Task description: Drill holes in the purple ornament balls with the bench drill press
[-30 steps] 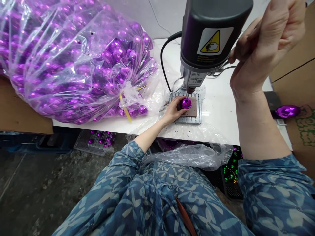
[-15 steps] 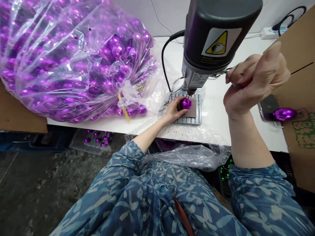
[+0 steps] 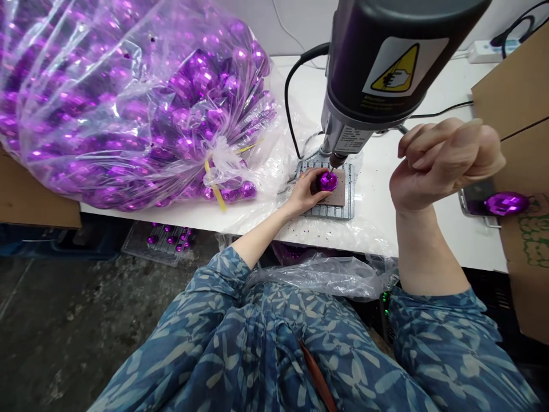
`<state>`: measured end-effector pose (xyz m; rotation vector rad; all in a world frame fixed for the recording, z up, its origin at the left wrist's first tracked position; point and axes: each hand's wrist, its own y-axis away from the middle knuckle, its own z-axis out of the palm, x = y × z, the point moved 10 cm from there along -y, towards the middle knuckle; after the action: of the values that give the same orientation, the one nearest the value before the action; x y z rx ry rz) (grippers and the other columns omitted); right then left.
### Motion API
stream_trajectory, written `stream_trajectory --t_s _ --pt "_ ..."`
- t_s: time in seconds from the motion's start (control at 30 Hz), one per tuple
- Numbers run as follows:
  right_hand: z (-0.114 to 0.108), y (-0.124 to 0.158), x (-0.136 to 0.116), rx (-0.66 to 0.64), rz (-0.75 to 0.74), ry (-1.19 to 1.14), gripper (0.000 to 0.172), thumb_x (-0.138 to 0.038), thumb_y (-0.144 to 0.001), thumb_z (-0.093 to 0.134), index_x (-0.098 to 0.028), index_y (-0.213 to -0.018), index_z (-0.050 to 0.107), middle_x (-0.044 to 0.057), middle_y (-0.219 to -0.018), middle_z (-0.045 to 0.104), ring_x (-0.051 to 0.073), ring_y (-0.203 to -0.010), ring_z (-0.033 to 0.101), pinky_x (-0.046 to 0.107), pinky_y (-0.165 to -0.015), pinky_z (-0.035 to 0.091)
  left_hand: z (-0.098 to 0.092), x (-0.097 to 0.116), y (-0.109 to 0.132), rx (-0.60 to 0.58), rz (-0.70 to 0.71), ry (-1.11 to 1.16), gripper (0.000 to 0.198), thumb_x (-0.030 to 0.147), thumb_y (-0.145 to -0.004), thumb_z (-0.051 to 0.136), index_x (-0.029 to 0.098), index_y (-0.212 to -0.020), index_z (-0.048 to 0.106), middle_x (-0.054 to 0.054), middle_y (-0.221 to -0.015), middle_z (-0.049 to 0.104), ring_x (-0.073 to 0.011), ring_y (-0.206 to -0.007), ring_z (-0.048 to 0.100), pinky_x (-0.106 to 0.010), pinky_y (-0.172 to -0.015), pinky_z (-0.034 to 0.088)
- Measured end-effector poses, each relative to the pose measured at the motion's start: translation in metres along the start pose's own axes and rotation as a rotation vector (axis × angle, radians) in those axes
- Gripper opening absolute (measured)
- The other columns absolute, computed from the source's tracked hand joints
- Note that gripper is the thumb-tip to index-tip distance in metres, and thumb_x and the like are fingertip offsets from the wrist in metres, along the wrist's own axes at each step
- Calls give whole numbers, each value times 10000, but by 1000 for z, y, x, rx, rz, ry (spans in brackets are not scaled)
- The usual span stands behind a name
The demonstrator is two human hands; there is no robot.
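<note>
My left hand (image 3: 305, 191) pinches a shiny purple faceted ball (image 3: 329, 181) on a small brown board. That board (image 3: 338, 197) lies on the grey slotted base (image 3: 349, 191) of a bench drill press (image 3: 369, 74). The drill's tip meets the top of the ball; whether it has entered, I cannot tell. Raised at the right of the drill head, my right hand (image 3: 446, 163) is closed around the end of the feed lever (image 3: 402, 129), most of which the fingers hide.
A big clear bag (image 3: 141, 114) of purple faceted balls fills the left of the white table (image 3: 377, 223). At right are a phone (image 3: 472, 191), another purple ball (image 3: 506, 203) and a cardboard box (image 3: 523, 154). A tray (image 3: 158, 252) of purple balls sits below the table.
My right hand has come slightly lower in the picture beside the drill head. My left hand stays on the ball. The view has shifted a little.
</note>
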<state>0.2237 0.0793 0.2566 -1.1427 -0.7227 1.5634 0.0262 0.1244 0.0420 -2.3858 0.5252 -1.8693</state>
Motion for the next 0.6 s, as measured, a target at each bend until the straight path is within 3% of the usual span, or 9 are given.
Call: stream_trajectory --t_s 0.33,0.5,0.6 --pt "-21 17 10 -5 -81 69 568 -482 -1053 677 -162 -692 377 -64 -485 159 25 -401 209 227 -443 319 1 0 0 -7 7 -8 623 459 -873 956 256 -1411 718 -162 -1514 718 -415 -1491 631 -617 -1334 444" --pt "-27 27 14 -36 -103 127 581 -522 -1082 615 -146 -701 391 -84 -507 255 -5 -420 284 219 -528 439 1 1 0 -8 14 -22 600 454 -890 933 245 -1410 719 -165 -1509 723 -411 -1487 634 -606 -1339 449" --pt "-23 28 11 -64 -136 129 597 -505 -1096 574 -144 -666 372 -72 -500 250 -1 -420 264 221 -522 422 0 1 0 -2 12 -15 608 453 -876 943 249 -1402 717 -165 -1496 729 -417 -1476 644 -626 -1335 454"
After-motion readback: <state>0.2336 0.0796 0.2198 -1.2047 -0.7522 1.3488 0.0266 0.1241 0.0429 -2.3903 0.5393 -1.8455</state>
